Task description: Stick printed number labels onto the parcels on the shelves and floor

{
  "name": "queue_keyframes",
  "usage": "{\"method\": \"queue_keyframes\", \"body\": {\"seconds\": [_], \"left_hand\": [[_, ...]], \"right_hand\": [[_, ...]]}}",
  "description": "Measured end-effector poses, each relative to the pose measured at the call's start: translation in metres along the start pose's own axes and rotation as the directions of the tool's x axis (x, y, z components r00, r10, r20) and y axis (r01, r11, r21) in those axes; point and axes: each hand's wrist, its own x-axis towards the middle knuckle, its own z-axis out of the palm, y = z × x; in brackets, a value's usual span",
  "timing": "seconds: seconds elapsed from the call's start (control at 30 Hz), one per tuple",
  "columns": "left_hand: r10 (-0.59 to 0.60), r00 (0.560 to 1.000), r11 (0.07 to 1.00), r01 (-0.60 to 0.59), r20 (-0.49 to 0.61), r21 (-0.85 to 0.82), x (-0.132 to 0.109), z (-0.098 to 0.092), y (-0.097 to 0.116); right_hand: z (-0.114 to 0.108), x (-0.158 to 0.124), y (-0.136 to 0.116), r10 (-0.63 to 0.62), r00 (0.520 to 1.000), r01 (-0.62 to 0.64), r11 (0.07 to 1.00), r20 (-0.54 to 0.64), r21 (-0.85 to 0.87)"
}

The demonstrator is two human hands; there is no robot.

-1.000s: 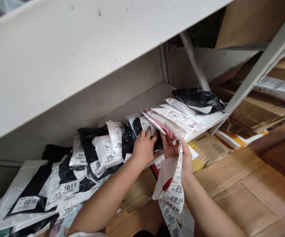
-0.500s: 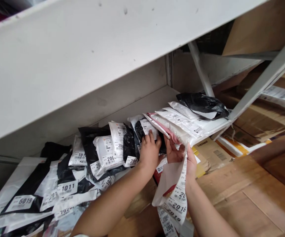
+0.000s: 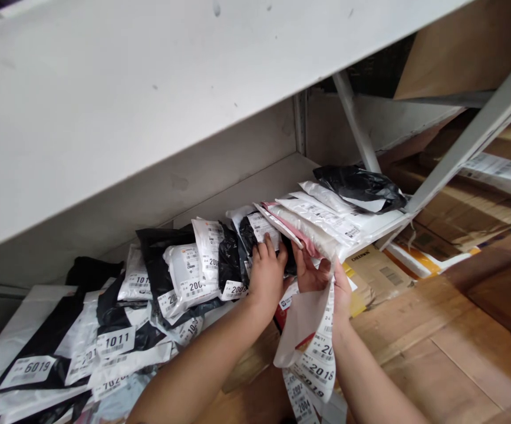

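My left hand [image 3: 267, 277] is closed on a black plastic mailing parcel [image 3: 249, 232] with a white shipping label, its bent fingertips resting on the label's lower part. Close beside it, my right hand [image 3: 341, 294] grips a long strip of number labels [image 3: 323, 368], which hangs down in folds and shows numbers such as 2018. The right fingers reach up near the edge of a pink and white parcel [image 3: 302, 229]. Just left of my left hand stands a black parcel [image 3: 229, 259] bearing a sticker that reads 2009.
Several bagged parcels lean in a row along the shelf, among them a black one [image 3: 65, 335] tagged 6019. A black bag [image 3: 361, 185] lies at the shelf's right end. Overhead is a white shelf board [image 3: 149, 88]. Cardboard boxes [image 3: 441, 353] are at lower right.
The view has shifted slightly, so the shelf and parcels sit a little further left. Both hands keep nearly the same positions on the parcel and the label strip.
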Motion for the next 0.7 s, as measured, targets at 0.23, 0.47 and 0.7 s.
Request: {"method": "queue_keyframes", "body": {"seconds": [0.23,0.47,0.7], "left_hand": [[-0.006,1.000,0.999,0.006,0.000,0.044,0.000,0.003,0.003],[0.138,0.989,0.989,-0.141,-0.058,-0.041,-0.002,-0.018,-0.014],[0.312,0.950,0.852,-0.284,-0.009,-0.439,0.024,-0.048,-0.066]], "right_hand": [[0.002,0.000,0.000,0.006,1.000,-0.006,1.000,0.008,0.020],[-0.017,-0.002,-0.001,0.056,0.998,-0.058,0.985,-0.020,-0.160],[-0.047,-0.026,0.000,-0.237,0.965,0.258,0.764,0.114,-0.591]]}}
